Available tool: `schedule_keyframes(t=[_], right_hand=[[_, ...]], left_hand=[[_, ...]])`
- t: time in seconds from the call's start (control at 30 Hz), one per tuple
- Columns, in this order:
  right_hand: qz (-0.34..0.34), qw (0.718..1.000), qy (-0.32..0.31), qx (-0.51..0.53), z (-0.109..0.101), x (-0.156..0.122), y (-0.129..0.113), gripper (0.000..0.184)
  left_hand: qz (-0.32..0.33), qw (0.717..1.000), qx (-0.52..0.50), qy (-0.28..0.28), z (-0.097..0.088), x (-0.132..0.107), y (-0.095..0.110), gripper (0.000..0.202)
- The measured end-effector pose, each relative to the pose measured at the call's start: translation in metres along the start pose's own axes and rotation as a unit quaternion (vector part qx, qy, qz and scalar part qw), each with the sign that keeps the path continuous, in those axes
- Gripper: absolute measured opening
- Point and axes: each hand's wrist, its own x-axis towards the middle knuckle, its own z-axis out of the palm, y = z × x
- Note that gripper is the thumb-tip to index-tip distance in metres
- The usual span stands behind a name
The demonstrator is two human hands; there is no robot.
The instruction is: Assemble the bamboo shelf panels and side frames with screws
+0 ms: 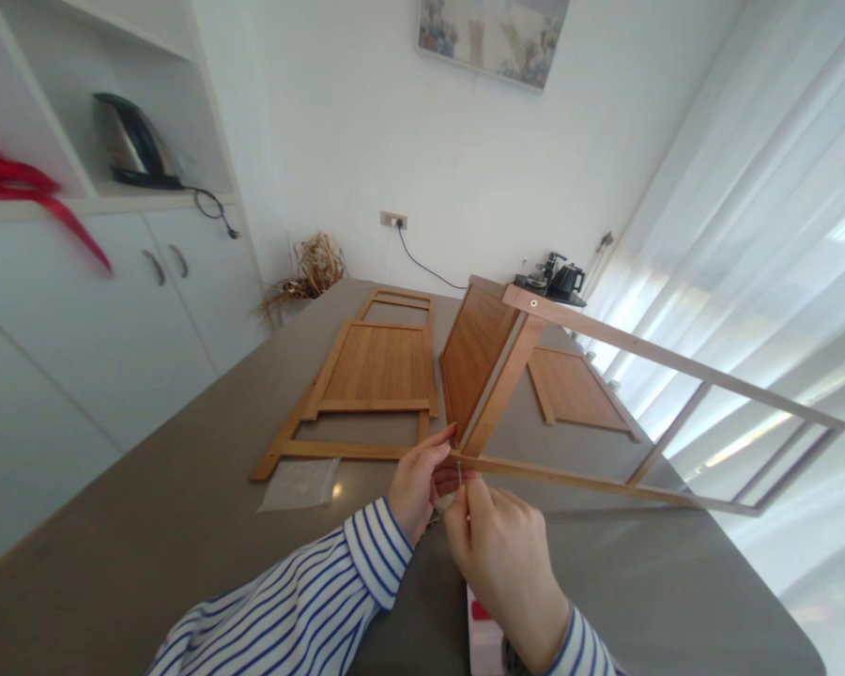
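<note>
My right hand (pixel 497 535) is closed in a pinch on a thin metal hex key (pixel 459 469), mostly hidden by the fingers. The key's tip reaches the lower rail of a wooden frame (pixel 549 469) at its near corner. My left hand (pixel 415 483) is wrapped around that corner, its fingers partly behind the wood. The frame stands on edge, stretching to the right. Joined to it at this corner is an upright wooden panel (pixel 475 352). Some small dark pieces lie below my hands, too small to make out.
Another slatted panel (pixel 376 366) lies on an open frame (pixel 352 451) at left on the grey table (pixel 204 498). A clear plastic bag (pixel 299 483) is nearby. One more panel (pixel 584 387) lies behind the upright frame. A red-and-white item (pixel 483 624) sits under my right wrist.
</note>
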Motion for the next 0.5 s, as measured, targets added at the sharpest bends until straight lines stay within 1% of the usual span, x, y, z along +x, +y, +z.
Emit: schedule_keyframes(t=[0.13,0.37,0.5], right_hand=[[-0.009,1.000,-0.007,-0.015,-0.0011,0.0002,-0.0002,0.025],[0.001,0.999,-0.040,0.011,-0.0002,-0.0001,0.0030,0.027],[-0.001,0.999,-0.038,0.003,0.0018,-0.0008,0.0036,0.026]], left_hand=[[0.001,1.000,0.001,-0.003,-0.0013,0.0007,-0.0010,0.051],[-0.003,1.000,0.012,0.000,-0.0003,0.0005,0.0007,0.053],[-0.008,1.000,0.013,0.004,-0.0008,0.0014,0.0003,0.054]])
